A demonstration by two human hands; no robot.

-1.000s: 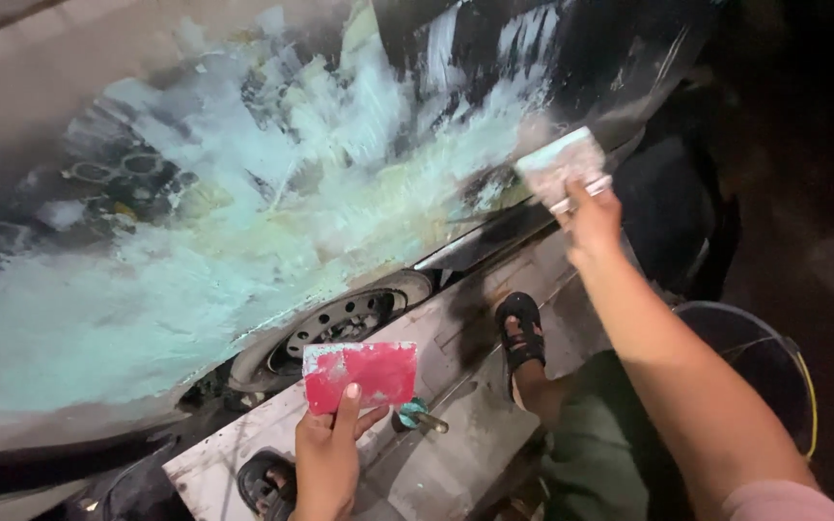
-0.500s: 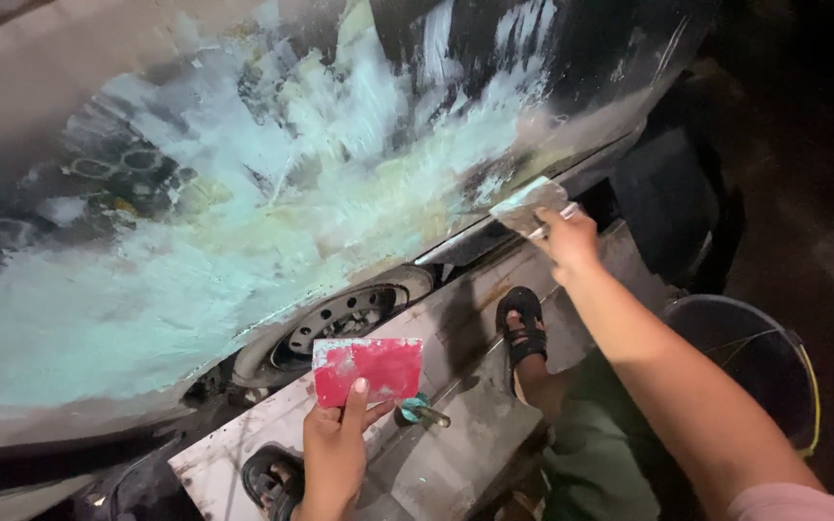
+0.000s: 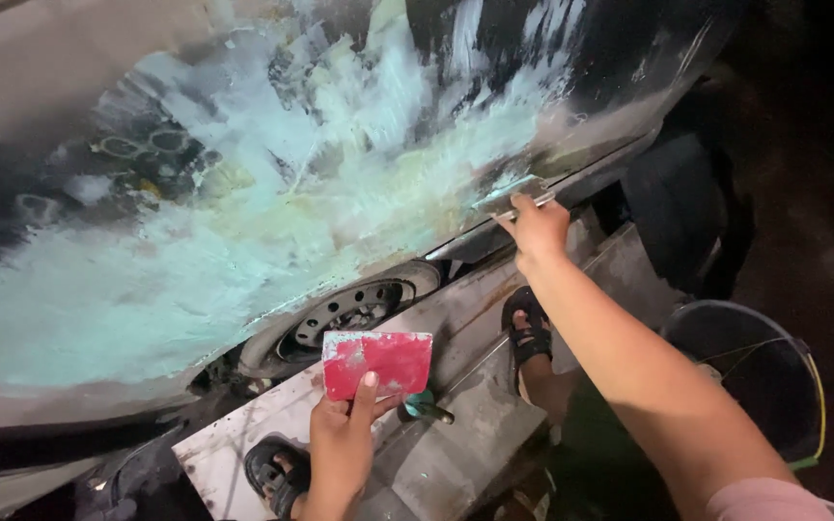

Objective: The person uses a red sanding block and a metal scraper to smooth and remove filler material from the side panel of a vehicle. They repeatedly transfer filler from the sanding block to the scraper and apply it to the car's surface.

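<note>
- Car body panel (image 3: pixel 195 251): a dark, curved panel fills the upper left and centre of the view, smeared with pale green-white filler. The coat is thick and patchy in the middle and streaky toward the upper right, with ring-shaped marks at the upper left.
- Wheel (image 3: pixel 340 314): a steel rim with round holes shows below the panel's lower edge, partly hidden in shadow.
- Red spreader card (image 3: pixel 378 362): a flat, thin rectangle smeared with pale filler, held just in front of the wheel. It looks light and slightly flexible, probably slick where wet; best gripped at its lower edge, as here.
- Left hand (image 3: pixel 345 449): closed on the red card's lower edge, thumb across the front face, fingers behind.
- Grey board (image 3: pixel 456 453): a stained flat sheet lies on the ground under the car; a small teal object (image 3: pixel 422 405) rests on it just beside the card.
- Sandalled feet (image 3: pixel 277 473) (image 3: pixel 528 328): one at the lower left, one near centre, both on the board, close under the working area.
- Pale spreader (image 3: pixel 514 193): a thin, light blade pressed edge-on against the panel's lower right, at the edge of the filler. It appears stiff enough to scrape yet springy.
- Right hand (image 3: pixel 538 232): pinched shut on the pale spreader's rear edge, arm stretched out from the lower right.
- Dark bucket (image 3: pixel 755 376): stands at the right, near the right arm, well apart from the panel.
</note>
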